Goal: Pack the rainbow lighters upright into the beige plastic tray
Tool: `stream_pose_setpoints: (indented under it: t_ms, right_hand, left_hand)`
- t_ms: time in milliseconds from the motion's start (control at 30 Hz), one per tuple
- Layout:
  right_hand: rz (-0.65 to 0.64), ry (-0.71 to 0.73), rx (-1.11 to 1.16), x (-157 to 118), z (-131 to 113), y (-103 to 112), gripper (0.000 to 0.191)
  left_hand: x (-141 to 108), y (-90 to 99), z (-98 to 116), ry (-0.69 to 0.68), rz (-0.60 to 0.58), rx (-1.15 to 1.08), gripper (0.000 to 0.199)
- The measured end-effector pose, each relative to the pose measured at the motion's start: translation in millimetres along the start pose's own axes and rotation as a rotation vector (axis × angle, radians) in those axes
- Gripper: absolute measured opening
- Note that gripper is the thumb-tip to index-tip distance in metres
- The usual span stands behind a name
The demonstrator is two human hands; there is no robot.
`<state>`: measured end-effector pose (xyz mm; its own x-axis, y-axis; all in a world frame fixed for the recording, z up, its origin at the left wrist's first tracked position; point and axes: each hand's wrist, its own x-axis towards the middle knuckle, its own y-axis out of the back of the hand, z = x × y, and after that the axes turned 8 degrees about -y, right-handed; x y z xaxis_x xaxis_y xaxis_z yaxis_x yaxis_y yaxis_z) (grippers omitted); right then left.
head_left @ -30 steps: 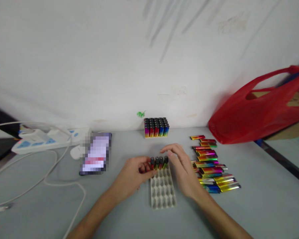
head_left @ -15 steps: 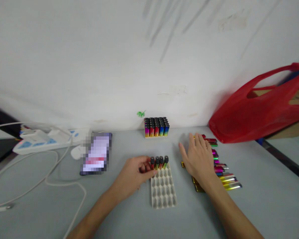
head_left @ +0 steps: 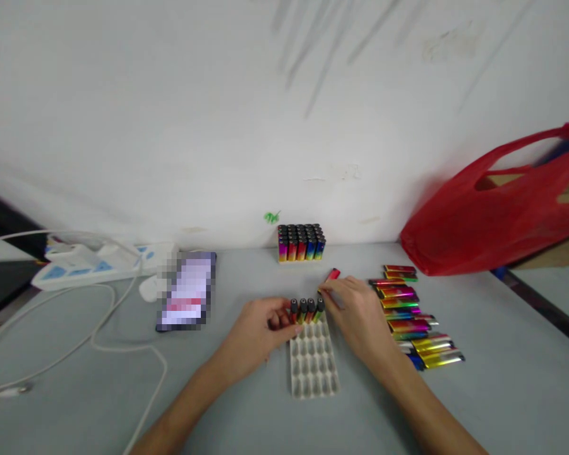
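Right fingers: thumb and fingertips of the right hand are closed together in a pinch on a red lighter; its far end sticks out past them, angled away and to the right
Red lighter: held just beyond the far right corner of the socketed tray, apart from the upright lighters
Left fingers: thumb and forefinger of the left hand curl around the tray's far left corner, at the leftmost upright lighter; whether they press on that lighter or only on the tray, I cannot tell
Socketed tray: pale, lying flat between the hands, with rows of hollow sockets exposed toward the near end
Upright lighters: four black-topped lighters stand side by side along the tray's far edge
Loose lighters: shiny red, magenta, green, blue and yellow lighters lie in a rough column to the right of the right hand; some touch or overlap
Lighter block: black-topped lighters packed upright in rows, beyond the hands, near the wall
Left of the worktop: a phone, its picture pixelated; a white power strip with plugs in it; a looping white cable
Right: a red plastic bag with cardboard showing at its opening and underneath
Wall: white, with a small green mark just left of the lighter block
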<state>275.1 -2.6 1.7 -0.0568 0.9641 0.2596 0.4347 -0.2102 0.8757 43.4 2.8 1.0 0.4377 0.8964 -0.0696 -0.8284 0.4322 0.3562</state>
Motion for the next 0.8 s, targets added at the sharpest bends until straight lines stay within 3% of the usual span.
stream_pose_setpoints:
  t_ms: [200,300,400,467,567,800]
  right_hand:
    - [0.011,-0.117,0.057,-2,2,-5,0.015]
    - [0.093,-0.152,0.073,-3,2,-8,0.02]
    - [0.25,-0.181,-0.073,-6,0,-9,0.025]
    - [0.285,-0.23,-0.247,-8,0,-8,0.026]
    - [0.222,-0.286,-0.39,-9,1,-6,0.028]
    - [0.038,-0.291,-0.182,-4,-10,-3,0.032]
  left_hand:
    - [0,0.5,-1,-0.008,0.0,0.007,0.027]
    - [1,1.3,-1,-0.014,-0.009,0.01,0.027]
    - [2,1.9,0,-0.013,-0.013,0.012,0.027]
    - [2,1.7,0,-0.013,-0.014,0.011,0.027]
    - [1,0.9,0,-0.013,-0.015,0.011,0.026]
    - [-1,1.3,0,-0.001,-0.027,0.01,0.028]
